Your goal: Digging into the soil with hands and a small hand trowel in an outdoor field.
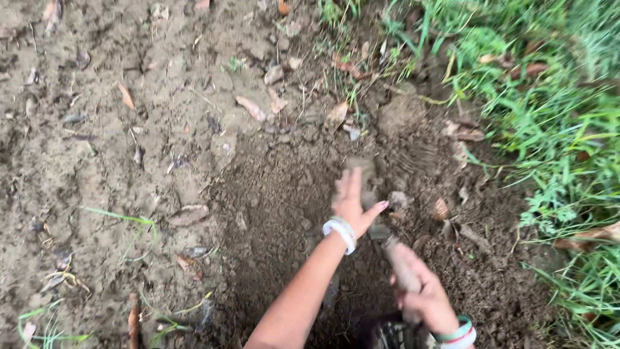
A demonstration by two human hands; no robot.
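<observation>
A soil-caked, wooden-handled digging tool (394, 255) is lying at a slant over a patch of dark, freshly loosened earth (284, 213), low and right of centre in the view. Its working end is pointing up and away from the person; that end is blurred, so its shape cannot be told. The right hand (423, 294) is gripping the lower part of the handle, fingers wrapped tight around it. A green and a white-and-red bangle (457, 335) are sitting on that wrist.

The left hand (352, 203) is reaching across to the upper part of the tool, just beside its head. Its fingers are stretched out and held together, the thumb splayed to the side. Whether the palm is pressing on the tool or on the soil next to it cannot be told, as the hand is blurred. A white bangle (341, 231) is circling the left wrist.

Around the dark patch, paler, drier ground (97, 129) is spreading to the left and top, scattered with dry brown leaves (250, 108) and small clods. Green grass (555, 116) is running along the right edge, with a few thin blades (126, 220) lying on the bare soil at lower left.
</observation>
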